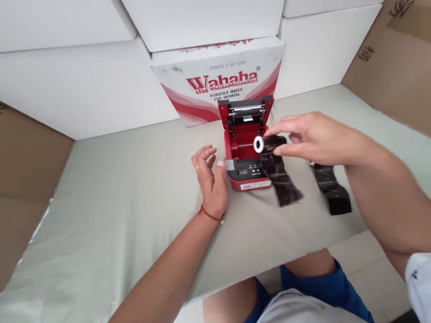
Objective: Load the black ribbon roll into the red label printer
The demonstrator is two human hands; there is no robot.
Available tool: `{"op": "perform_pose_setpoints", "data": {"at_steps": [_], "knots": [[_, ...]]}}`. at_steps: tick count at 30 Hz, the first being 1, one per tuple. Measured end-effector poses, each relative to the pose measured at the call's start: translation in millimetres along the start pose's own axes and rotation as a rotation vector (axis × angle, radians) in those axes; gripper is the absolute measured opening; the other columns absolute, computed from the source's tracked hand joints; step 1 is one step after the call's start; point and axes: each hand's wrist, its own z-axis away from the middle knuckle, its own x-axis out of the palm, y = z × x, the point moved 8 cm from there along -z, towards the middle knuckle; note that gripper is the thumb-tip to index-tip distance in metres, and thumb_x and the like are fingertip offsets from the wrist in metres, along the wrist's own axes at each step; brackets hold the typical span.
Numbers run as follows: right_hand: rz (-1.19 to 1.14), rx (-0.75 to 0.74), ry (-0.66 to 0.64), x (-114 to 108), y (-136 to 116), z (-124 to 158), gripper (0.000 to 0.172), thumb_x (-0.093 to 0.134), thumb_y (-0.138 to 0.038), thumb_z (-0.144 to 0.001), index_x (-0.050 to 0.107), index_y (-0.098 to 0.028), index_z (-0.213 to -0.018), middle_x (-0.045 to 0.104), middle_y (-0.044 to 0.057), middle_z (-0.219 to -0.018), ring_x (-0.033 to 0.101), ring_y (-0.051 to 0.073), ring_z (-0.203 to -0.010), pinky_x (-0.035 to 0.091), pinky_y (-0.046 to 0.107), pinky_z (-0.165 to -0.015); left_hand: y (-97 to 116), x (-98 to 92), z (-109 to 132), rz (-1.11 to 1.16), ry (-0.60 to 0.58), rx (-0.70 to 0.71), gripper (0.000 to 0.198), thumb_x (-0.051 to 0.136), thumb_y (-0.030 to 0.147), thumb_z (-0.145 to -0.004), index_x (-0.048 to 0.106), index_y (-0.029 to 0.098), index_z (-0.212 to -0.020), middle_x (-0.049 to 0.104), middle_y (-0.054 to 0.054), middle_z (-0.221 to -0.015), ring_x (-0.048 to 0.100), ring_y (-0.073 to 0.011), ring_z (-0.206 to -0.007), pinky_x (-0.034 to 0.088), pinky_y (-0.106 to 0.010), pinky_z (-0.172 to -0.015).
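A small red and black label printer [249, 171] stands on the cloth with its lid raised, its red inner bay showing. My right hand [304, 135] pinches a roll of black paper or ribbon [281, 178] on a white core. That roll is over the printer's right side, and its loose strip hangs down in front. My left hand [211, 179] is at the printer's left side, fingers apart and slightly curled, thumb near the casing; whether it touches cannot be made out. A second black strip [331, 188] with a white core lies on the cloth, partly behind my right forearm.
A white and red Wahaha water carton [222, 74] stands right behind the printer. White boxes [59, 90] form a wall at the back. Brown cardboard boxes flank the table, one at the left [10, 166] and one at the right [413, 76]. A pale green cloth [145, 188] covers the tabletop.
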Motion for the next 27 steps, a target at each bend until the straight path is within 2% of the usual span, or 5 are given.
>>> {"op": "perform_pose_setpoints", "data": {"at_steps": [4, 10, 18, 22, 27], "knots": [[0.317, 0.041, 0.034, 35.7, -12.9, -45.1, 0.038, 0.065, -0.021, -0.097, 0.082, -0.022, -0.131, 0.081, 0.011, -0.131, 0.075, 0.031, -0.117, 0.055, 0.039, -0.093, 55.1, 9.5, 24.9, -0.302, 0.034, 0.385, 0.040, 0.052, 0.045, -0.112, 0.062, 0.035, -0.150, 0.059, -0.010, -0.150, 0.050, -0.0359, -0.150, 0.034, -0.060, -0.135], [0.536, 0.185, -0.019, 53.0, -10.3, -64.4, 0.037, 0.062, -0.022, -0.098, 0.080, -0.023, -0.131, 0.082, 0.014, -0.128, 0.077, 0.035, -0.110, 0.053, 0.039, -0.078, 84.6, 46.6, 50.6, -0.615, -0.164, 0.762, 0.055, 0.065, 0.022, -0.097, 0.063, 0.032, -0.150, 0.081, -0.007, -0.122, 0.076, -0.0309, -0.120, 0.054, -0.050, -0.109], [0.535, 0.223, 0.005, 57.6, -2.0, -80.0, 0.029, 0.066, -0.019, -0.096, 0.083, -0.021, -0.120, 0.084, 0.018, -0.118, 0.078, 0.038, -0.106, 0.057, 0.042, -0.078, 81.8, 55.1, 53.6, -0.715, -0.298, 0.719, 0.070, 0.062, 0.019, -0.098, 0.051, 0.033, -0.166, 0.082, -0.009, -0.136, 0.076, -0.0322, -0.124, 0.047, -0.048, -0.109], [0.349, 0.090, 0.015, 51.1, -17.4, -66.7, 0.019, 0.068, -0.022, -0.100, 0.083, -0.019, -0.111, 0.085, 0.013, -0.118, 0.078, 0.033, -0.109, 0.058, 0.042, -0.093, 87.4, 57.5, 55.2, -0.756, -0.256, 0.712, 0.080, 0.063, 0.018, -0.098, 0.040, 0.026, -0.174, 0.082, -0.011, -0.130, 0.075, -0.0311, -0.122, 0.045, -0.046, -0.108], [0.181, 0.015, 0.362, -9.7, -35.3, -37.3, 0.035, 0.048, -0.034, -0.114, 0.082, -0.027, -0.119, 0.084, 0.006, -0.112, 0.075, 0.027, -0.106, 0.056, 0.042, -0.098, 83.4, 57.2, 57.9, -0.718, -0.278, 0.635, 0.081, 0.064, 0.017, -0.096, 0.044, 0.033, -0.172, 0.080, -0.009, -0.131, 0.074, -0.0317, -0.121, 0.044, -0.048, -0.108]]}}
